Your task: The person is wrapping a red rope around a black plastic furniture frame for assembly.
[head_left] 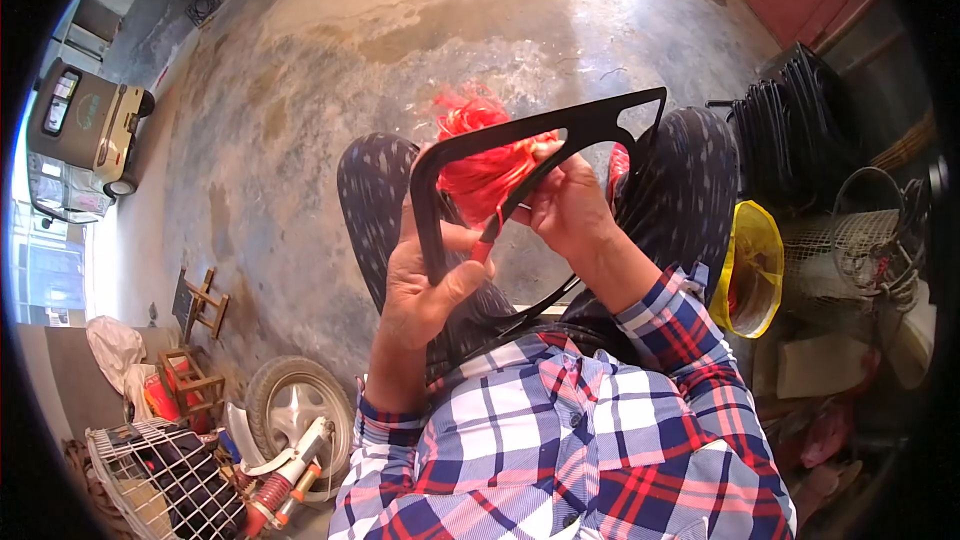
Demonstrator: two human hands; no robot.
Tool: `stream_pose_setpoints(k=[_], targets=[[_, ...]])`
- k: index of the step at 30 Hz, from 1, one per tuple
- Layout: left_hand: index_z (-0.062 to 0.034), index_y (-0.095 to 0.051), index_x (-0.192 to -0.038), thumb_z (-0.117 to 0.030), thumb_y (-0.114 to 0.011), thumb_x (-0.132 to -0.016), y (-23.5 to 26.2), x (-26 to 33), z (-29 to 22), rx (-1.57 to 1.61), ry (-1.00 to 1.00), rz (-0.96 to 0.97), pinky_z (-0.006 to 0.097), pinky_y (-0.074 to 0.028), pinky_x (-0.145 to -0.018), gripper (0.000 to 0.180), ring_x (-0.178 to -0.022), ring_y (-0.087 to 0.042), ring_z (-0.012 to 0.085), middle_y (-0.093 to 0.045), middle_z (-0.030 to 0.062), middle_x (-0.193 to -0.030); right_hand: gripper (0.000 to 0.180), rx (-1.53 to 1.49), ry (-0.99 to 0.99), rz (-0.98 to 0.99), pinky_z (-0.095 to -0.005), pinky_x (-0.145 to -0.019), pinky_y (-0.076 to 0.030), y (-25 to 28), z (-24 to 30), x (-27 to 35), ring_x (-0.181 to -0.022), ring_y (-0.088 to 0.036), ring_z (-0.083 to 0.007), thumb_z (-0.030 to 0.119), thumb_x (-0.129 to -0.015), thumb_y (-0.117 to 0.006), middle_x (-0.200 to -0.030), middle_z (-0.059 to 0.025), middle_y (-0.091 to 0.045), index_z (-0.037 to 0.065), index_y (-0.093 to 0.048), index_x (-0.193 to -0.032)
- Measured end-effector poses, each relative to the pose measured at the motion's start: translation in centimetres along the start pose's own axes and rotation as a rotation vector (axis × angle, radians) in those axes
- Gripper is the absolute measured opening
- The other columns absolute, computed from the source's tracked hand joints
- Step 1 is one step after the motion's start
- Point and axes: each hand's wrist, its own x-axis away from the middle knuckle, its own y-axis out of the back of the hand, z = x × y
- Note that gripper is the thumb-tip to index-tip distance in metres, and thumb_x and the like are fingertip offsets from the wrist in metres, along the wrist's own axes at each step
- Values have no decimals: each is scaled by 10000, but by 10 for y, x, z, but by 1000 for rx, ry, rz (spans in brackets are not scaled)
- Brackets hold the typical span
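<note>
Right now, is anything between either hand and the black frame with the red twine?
Nothing visible. The left hand already grips the frame on its left side, thumb across the bar. The right hand is on the red twine at the frame's inner bar. Both are in contact.

Hands: two, a left hand (425, 275) and a right hand (570, 205)
Black frame pieces in the hands: one (530, 135)
Red string bundles: one (485, 155)
Yellow plastic containers: one (750, 265)
Wheels on the floor: one (295, 405)
Wire baskets: two (140, 470) (865, 230)
Small wooden stools: two (205, 305) (190, 380)
Stacks of black frames: one (800, 130)
Three-wheeled vehicles: one (85, 135)
</note>
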Motion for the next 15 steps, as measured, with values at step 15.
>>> stream_pose_setpoints(k=[15], targets=[[-70, -694, -1042, -110, -735, -869, 15, -2, 16, 188, 18, -89, 349, -460, -916, 182, -1063, -548, 168, -547, 82, -1229, 762, -119, 127, 325, -484, -1059, -430, -11, 1, 21, -1248, -556, -322, 381, -706, -648, -1359, -157, -586, 30, -525, -1371]])
